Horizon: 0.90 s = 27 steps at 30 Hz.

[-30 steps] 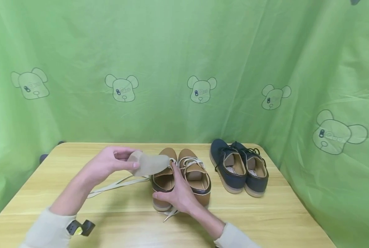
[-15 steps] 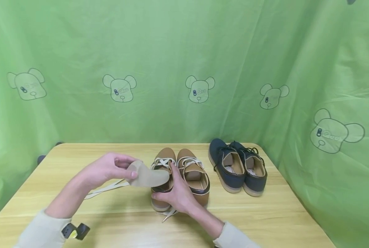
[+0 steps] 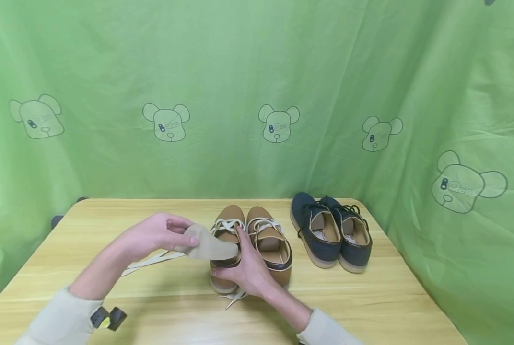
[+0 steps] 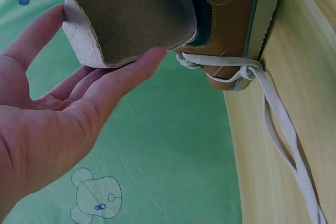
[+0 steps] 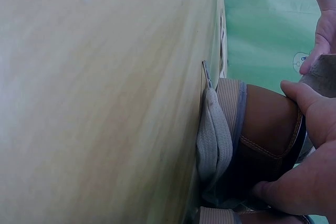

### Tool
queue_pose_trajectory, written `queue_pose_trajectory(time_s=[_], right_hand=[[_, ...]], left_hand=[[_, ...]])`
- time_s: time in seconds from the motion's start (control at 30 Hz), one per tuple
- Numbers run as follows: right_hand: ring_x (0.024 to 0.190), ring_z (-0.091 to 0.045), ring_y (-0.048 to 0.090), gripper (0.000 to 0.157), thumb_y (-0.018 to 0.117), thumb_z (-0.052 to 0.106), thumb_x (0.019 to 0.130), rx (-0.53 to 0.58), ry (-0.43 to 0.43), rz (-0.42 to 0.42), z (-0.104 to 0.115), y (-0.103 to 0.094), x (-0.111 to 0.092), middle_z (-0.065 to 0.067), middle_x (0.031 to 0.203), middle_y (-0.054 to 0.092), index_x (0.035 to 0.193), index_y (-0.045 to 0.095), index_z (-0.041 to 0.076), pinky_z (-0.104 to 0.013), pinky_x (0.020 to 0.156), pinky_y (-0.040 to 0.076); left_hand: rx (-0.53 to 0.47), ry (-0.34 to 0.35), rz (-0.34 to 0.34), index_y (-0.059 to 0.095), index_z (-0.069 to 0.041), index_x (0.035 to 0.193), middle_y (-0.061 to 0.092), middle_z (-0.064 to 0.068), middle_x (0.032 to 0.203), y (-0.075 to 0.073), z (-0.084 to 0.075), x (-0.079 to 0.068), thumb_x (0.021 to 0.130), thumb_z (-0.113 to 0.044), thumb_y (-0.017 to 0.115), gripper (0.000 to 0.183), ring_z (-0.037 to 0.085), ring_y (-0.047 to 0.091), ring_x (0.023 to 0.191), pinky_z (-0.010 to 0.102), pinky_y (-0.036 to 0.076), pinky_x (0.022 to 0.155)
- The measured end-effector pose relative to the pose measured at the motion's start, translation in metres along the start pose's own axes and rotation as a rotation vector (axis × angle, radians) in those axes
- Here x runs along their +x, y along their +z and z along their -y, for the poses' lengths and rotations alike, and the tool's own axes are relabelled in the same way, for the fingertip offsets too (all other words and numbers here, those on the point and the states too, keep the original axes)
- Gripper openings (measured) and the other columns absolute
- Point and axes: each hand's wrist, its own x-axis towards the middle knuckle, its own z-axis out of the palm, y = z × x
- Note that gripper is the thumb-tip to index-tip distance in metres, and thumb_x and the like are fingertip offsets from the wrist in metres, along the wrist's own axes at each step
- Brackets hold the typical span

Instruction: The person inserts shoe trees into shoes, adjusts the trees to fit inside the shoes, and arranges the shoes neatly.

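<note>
My left hand (image 3: 153, 237) pinches the wide end of a beige moulded paper shoe insert (image 3: 217, 248) between thumb and fingers. Its narrow end overlaps the opening of the left brown lace-up shoe (image 3: 231, 214). In the left wrist view the insert (image 4: 142, 19) is hollow, and its far end sits at the shoe's dark collar. My right hand (image 3: 250, 273) grips that shoe around the heel, thumb on the near left side and fingers between the pair. The right brown shoe (image 3: 260, 216) stands alongside, with a similar insert (image 3: 269, 244) inside it.
A pair of navy lace-up shoes (image 3: 357, 251) stands at the back right of the wooden table (image 3: 369, 311). A loose white lace (image 3: 153, 261) trails left from the brown shoe. Another lace end (image 3: 235, 298) lies behind the heel. A green curtain (image 3: 222, 158) hangs behind.
My left hand has lowered the insert from above the left brown shoe's laces to its opening. The right hand keeps its grip on the heel.
</note>
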Motion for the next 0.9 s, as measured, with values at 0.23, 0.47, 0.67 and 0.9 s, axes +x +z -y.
queue_pose_trajectory(time_s=[0.23,0.47,0.67,0.9], right_hand=[[0.139,-0.034,0.047,0.125,0.094,0.039,0.067,0.000,-0.008,0.001,0.000,0.000,0.001,-0.013,0.164,0.032,0.163,0.018,0.014,-0.055,0.117,0.037],[0.133,-0.032,0.052,0.126,0.094,0.041,0.066,-0.001,-0.004,0.002,0.000,0.001,0.001,-0.013,0.163,0.035,0.163,0.018,0.015,-0.054,0.115,0.039],[0.133,-0.034,0.052,0.126,0.094,0.042,0.066,-0.002,-0.008,-0.001,-0.001,0.000,0.003,-0.016,0.161,0.037,0.162,0.019,0.013,-0.055,0.114,0.039],[0.136,-0.034,0.049,0.124,0.094,0.041,0.067,0.015,-0.008,0.001,-0.001,0.000,0.002,-0.014,0.163,0.033,0.162,0.019,0.013,-0.054,0.116,0.038]], left_hand=[[0.085,0.019,-0.018,0.066,-0.002,0.129,0.076,0.009,0.114,0.008,-0.006,0.005,0.090,-0.029,0.075,0.049,0.021,0.071,0.105,0.044,0.051,0.105],[0.102,0.028,-0.067,0.069,-0.005,0.126,0.076,0.006,0.113,0.016,-0.006,0.008,0.089,-0.032,0.077,0.046,0.020,0.071,0.105,0.049,0.051,0.105],[0.124,0.039,-0.105,0.070,-0.005,0.124,0.076,0.007,0.111,0.022,-0.006,0.010,0.088,-0.032,0.078,0.046,0.020,0.072,0.103,0.047,0.054,0.100],[0.164,0.040,-0.147,0.072,-0.007,0.119,0.077,0.004,0.106,0.027,-0.007,0.014,0.087,-0.034,0.079,0.043,0.017,0.072,0.097,0.041,0.058,0.092]])
